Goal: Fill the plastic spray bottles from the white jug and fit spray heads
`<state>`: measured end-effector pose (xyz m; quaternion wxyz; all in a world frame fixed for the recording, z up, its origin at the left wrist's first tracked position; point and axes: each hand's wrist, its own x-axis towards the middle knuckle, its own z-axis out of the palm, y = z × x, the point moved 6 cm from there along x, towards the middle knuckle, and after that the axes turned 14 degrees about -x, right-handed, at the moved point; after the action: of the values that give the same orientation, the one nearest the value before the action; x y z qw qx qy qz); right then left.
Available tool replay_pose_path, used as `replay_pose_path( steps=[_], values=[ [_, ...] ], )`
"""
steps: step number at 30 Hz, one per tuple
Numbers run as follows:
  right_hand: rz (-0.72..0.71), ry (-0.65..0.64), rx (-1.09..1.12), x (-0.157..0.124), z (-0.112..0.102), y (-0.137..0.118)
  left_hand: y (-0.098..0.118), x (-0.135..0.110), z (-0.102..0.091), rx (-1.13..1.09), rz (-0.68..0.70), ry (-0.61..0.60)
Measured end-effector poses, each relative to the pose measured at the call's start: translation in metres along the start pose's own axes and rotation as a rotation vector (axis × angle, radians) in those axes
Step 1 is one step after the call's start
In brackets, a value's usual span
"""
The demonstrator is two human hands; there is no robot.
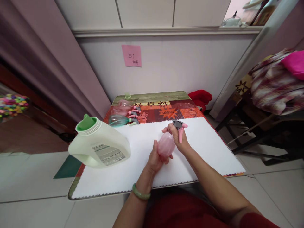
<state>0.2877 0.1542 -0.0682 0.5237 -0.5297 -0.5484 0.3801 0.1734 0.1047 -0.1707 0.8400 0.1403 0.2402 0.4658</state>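
A pink spray bottle (166,145) is held tilted above the white mat, between both hands. My left hand (157,159) wraps its rounded body from the left and below. At the neck, my right hand (177,136) grips just under the grey and pink trigger head (180,126); the fingers partly hide the joint between head and bottle. To the left stands a large pale-green jug (108,147) with its cap off and a green pour spout (86,123) showing at the mouth.
At the table's back left lie pink spray bottles (118,110) and a green spray bottle (118,120). A small green cap (127,95) sits near the far edge. White mat (209,152) covers the tabletop's front. A dark chair (261,136) stands at right.
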Motion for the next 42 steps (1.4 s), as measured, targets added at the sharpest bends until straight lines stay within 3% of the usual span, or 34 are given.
replay_pose_path(
  steps=[7, 11, 19, 21, 25, 27, 32, 37, 42],
  values=[
    [0.101, 0.072, -0.161, 0.005, -0.011, 0.005, 0.009, -0.005, 0.005, 0.096, 0.258, 0.058],
    [0.086, 0.058, -0.088, 0.005, -0.010, 0.010, 0.009, -0.006, 0.004, 0.103, 0.299, 0.083],
    [-0.009, 0.168, 0.070, 0.013, -0.013, 0.005, 0.024, -0.003, 0.002, 0.219, 0.446, 0.208],
    [-0.034, 0.183, 0.114, 0.016, -0.012, 0.000, 0.029, 0.004, 0.005, 0.170, 0.386, 0.189],
    [-0.108, 0.149, 0.141, 0.023, -0.002, -0.005, 0.021, 0.025, 0.006, -0.090, -0.124, 0.046],
    [-0.129, 0.093, 0.091, 0.027, 0.005, -0.004, 0.024, 0.031, 0.000, -0.190, -0.219, 0.012],
    [-0.024, 0.093, -0.073, 0.040, 0.010, 0.013, 0.031, 0.038, -0.012, -0.282, -0.080, 0.003],
    [0.159, 0.149, -0.046, 0.047, 0.007, 0.036, 0.035, 0.029, -0.011, -0.249, 0.112, -0.070],
    [0.119, 0.141, 0.043, 0.047, 0.007, 0.035, 0.036, 0.025, -0.009, -0.208, 0.136, -0.112]
  ],
)
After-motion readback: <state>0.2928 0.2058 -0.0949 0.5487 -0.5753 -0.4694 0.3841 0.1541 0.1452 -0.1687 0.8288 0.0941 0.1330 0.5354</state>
